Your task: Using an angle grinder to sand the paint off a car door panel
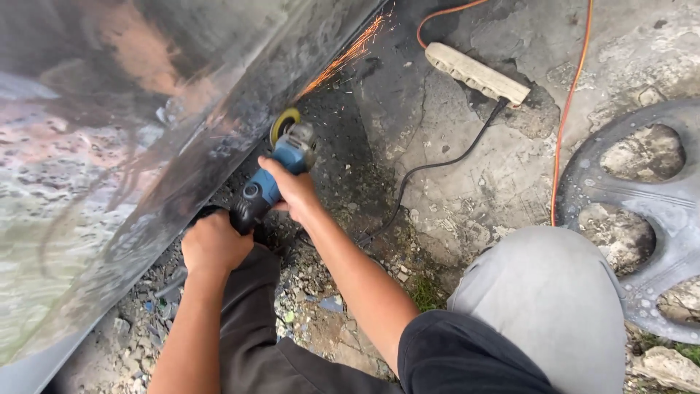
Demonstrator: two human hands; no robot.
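**Grinder against the edge of a shiny metal sheet, sparks flying**

A large shiny metal sheet (109,146) fills the left of the view, slanting from the lower left up to the top centre. Its surface is mirror-like and shows blurred reflections; its lower edge is dark and runs just above the rubble-strewn ground (306,306).

The left hand (213,244) is closed in a full grip round the black rear handle of the grinder (273,182), fingers wrapped under and hidden. The grinder lies between the two hands, low beside the sheet's edge. Its long axis runs from lower left to upper right, with the head pointing up and away from the person. At the head, the yellow-rimmed disc (284,122) stands on edge and meets the dark edge of the sheet. A stream of orange sparks (346,58) shoots from there toward the upper right, along the sheet.

The right hand (292,191) is curled over the blue body just behind the head, thumb on the near side, pressing down.

A black cord (437,164) runs over the cracked concrete to a dirty white power strip (477,73), lying slantwise. An orange cable (565,117) runs down from the top edge, well apart from the grinder.

At lower right, the person's bent knee in grey cloth (543,292) shows. Beyond it, at the far right, lies a grey metal disc with large round holes (656,204), flat on the ground; stony ground shows through the holes.
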